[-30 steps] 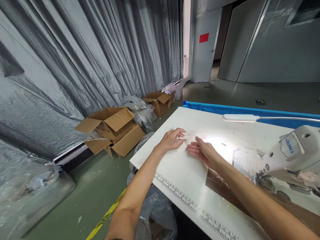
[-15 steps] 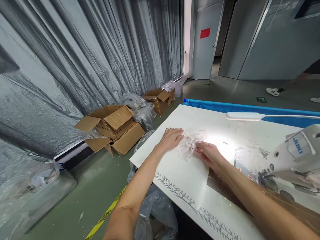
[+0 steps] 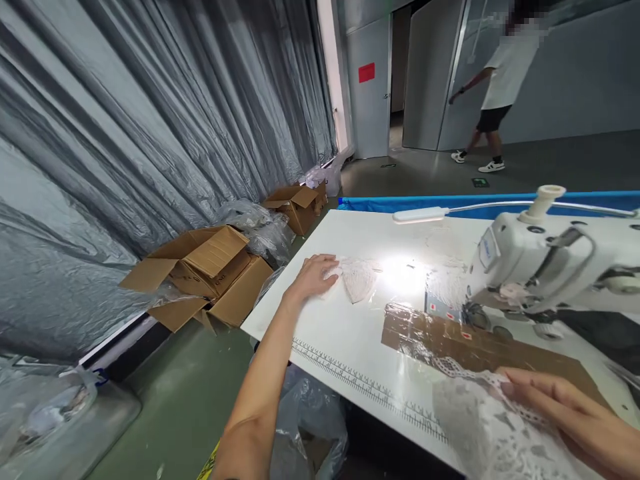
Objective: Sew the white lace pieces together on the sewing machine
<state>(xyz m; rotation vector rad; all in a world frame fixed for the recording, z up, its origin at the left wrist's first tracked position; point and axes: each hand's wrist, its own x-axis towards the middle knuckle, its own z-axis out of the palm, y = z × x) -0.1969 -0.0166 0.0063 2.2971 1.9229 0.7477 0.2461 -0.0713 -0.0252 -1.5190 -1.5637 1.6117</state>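
Observation:
My left hand [image 3: 314, 276] lies on the far left part of the white table [image 3: 330, 333], fingers stretched out over the edge of a small white lace piece [image 3: 359, 283]. At the front right, my right hand [image 3: 560, 399] pinches the scalloped edge of a larger white lace cloth [image 3: 493, 423], which drapes over the table's front edge. Beyond that hand stands a white sewing machine [image 3: 535, 260], and some more white lace [image 3: 447, 285] lies left of its needle area.
Brown tape-covered board [image 3: 425, 333] lies before the machine. A lamp [image 3: 420, 215] lights the table, and a ruler strip [image 3: 370, 390] runs along its front. Open cardboard boxes [image 3: 200, 267] stand on the floor at left. A person [image 3: 510, 73] walks behind the blue barrier [image 3: 370, 204].
My right hand has moved right and nearer, carrying lace away from my left hand, which stays on the table. My view has turned rightward, and the walking person shows more fully.

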